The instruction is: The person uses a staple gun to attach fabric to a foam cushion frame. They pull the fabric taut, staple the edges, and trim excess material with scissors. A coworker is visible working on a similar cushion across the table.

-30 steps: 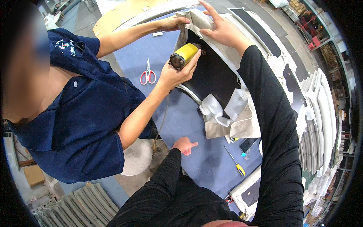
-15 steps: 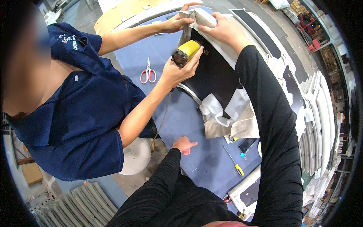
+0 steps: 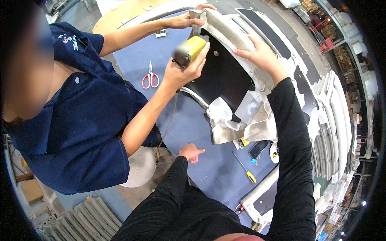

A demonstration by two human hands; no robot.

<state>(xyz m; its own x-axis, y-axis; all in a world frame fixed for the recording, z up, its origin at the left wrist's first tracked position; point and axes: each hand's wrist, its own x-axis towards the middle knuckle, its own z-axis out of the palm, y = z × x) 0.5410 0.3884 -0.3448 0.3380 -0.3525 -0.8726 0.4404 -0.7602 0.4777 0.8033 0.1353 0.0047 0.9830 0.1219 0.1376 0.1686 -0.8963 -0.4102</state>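
beige fabric (image 3: pixel 237 38) lies draped over the curved edge of a black panel (image 3: pixel 225 76) on the blue bench (image 3: pixel 193 128), toward the far side of it. the right hand (image 3: pixel 257 54) rests flat on the fabric at the panel's outer rim, fingers spread and pressing the cloth down; its grip is broad and open, closing on nothing. the left hand (image 3: pixel 192 152) lies near the close edge of the bench, well apart from the panel, fingers loosely stretched out and touching the blue surface, holding nothing.

across the bench a co-worker in a dark blue shirt (image 3: pixel 80 120) holds a yellow and black power tool (image 3: pixel 189 50) against the panel's inner side with one hand, a cord trailing down from it. the co-worker's other hand (image 3: pixel 187 18) grips the fabric at the panel's far tip. red-handled scissors (image 3: pixel 150 78) lie on the bench just beside the co-worker's forearm. a yellow-handled screwdriver (image 3: pixel 245 168) lies on the bench near the panel's lower, fabric-wrapped end, close to a dark phone (image 3: pixel 257 148). stacked pale panels (image 3: pixel 337 120) stand beyond the bench on the right.
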